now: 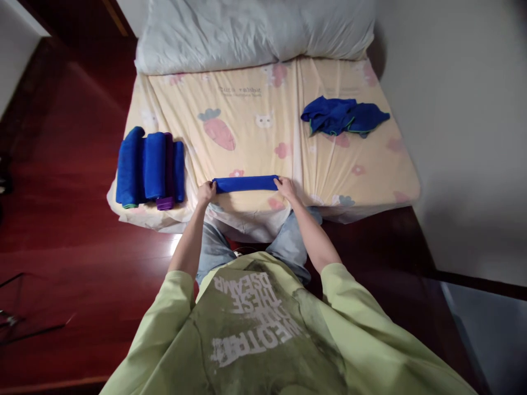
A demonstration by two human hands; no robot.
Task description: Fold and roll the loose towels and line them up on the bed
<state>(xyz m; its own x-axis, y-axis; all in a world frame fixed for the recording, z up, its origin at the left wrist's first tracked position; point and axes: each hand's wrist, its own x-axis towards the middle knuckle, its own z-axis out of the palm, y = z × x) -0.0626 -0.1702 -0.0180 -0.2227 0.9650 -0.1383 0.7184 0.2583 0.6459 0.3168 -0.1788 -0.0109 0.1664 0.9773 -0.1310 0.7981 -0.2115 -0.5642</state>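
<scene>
Left of the grip, near the left hand, lies one cluster of rolled cloths: at least three blue rolls [155, 164] and at least one purple roll [165, 203], their overlap preventing an exact count. Two hands form the grip. The left hand [206, 193] pinches the left end of one blue folded cloth [246, 184], fingers closed on it. The cloth stretches as a narrow, flat strip between the hands, along the near side of one patterned bed cover [255, 148]. The right hand [285, 188] is likewise clamped on its right end. Beyond and right of the grip, well apart, lies one crumpled heap of blue cloth [329, 115] with green edging; whether it comprises one piece or two cannot be told.
</scene>
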